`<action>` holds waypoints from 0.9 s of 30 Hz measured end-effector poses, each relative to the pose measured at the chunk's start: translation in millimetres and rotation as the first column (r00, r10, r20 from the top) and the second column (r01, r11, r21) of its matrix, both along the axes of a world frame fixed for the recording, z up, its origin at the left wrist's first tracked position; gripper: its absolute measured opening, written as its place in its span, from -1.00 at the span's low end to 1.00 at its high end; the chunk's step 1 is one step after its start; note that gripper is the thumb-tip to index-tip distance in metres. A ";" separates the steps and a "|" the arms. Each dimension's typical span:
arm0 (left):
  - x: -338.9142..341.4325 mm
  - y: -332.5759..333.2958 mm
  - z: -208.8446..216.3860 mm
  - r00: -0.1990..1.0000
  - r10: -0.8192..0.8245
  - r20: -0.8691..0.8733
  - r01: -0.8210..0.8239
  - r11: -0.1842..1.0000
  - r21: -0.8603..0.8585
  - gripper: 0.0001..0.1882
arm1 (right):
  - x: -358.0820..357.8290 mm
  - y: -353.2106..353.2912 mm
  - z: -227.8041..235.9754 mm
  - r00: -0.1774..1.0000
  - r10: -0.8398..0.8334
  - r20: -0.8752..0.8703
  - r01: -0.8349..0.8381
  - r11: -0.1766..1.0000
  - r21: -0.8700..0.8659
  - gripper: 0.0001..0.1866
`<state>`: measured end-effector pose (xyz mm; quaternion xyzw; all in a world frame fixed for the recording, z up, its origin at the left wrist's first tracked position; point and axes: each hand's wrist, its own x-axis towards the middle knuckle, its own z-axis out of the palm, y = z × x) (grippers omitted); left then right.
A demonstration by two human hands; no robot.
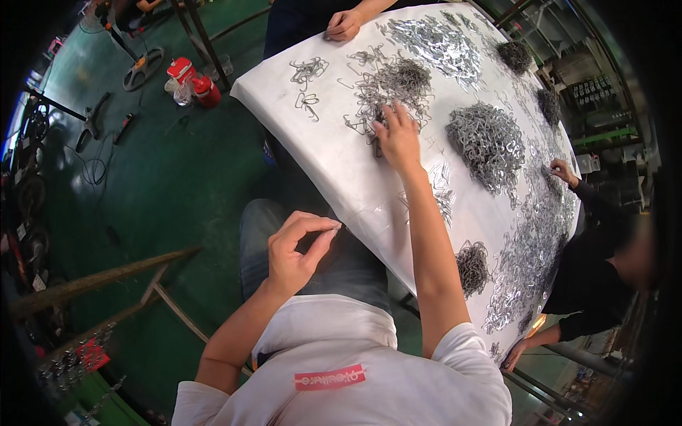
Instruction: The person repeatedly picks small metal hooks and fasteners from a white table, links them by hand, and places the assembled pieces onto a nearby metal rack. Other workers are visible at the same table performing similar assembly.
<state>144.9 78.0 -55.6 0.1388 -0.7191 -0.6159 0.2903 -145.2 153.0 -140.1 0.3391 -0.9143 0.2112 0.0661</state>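
Under our right hand point(398, 138) grip, fingers spread on tangled grey bent-wire clips point(398, 82); left hand point(298, 245) pinches closed, contents unclear, well nearer us.

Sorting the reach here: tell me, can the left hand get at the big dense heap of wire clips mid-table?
Probably not as it stands: the left hand hovers off the table's near edge, and the right forearm lies between it and the heap.

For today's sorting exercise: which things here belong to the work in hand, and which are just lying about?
In the work: right hand in the tangled wire clips; left hand, fingers pinched; white table; clip heaps.

Lying about: red bottles; floor cables; metal frame.
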 end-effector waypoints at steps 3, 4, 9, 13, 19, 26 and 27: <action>-0.2 -0.1 2.3 1.000 0.006 -0.008 -0.006 1.000 -0.022 -0.78 | 9.0 -8.5 -4.3 0.986 0.153 0.059 -0.158 0.983 0.094 -0.43; 0.7 0.5 2.2 1.000 0.014 -0.007 -0.014 1.000 -0.022 -0.78 | 12.7 -8.2 -4.3 0.977 0.208 0.045 -0.212 0.969 0.128 -0.41; 4.0 -1.4 -3.2 0.998 -0.008 -0.062 0.003 0.997 -0.078 -0.82 | 27.5 13.9 1.4 1.000 -0.006 0.023 0.001 0.978 0.211 -0.39; 4.0 -1.8 -5.5 0.997 -0.030 -0.076 0.024 0.997 -0.079 -0.82 | 46.5 10.8 -1.5 0.992 0.123 -0.012 -0.120 0.984 0.135 -0.41; 7.3 -3.6 -7.9 1.000 0.000 -0.017 0.000 1.000 -0.011 -0.79 | 35.4 -18.5 20.8 0.996 0.082 -0.043 -0.085 0.994 -0.075 -0.78; 9.1 -5.1 -12.8 0.999 -0.015 -0.041 0.013 0.999 -0.051 -0.80 | 18.9 -73.9 38.3 0.982 -0.018 0.188 -0.026 0.973 0.230 -0.87; 9.5 -6.8 -13.0 0.999 -0.009 -0.053 0.006 0.998 -0.067 -0.80 | 17.8 -73.4 38.9 0.988 -0.022 0.154 -0.011 0.977 0.212 -0.87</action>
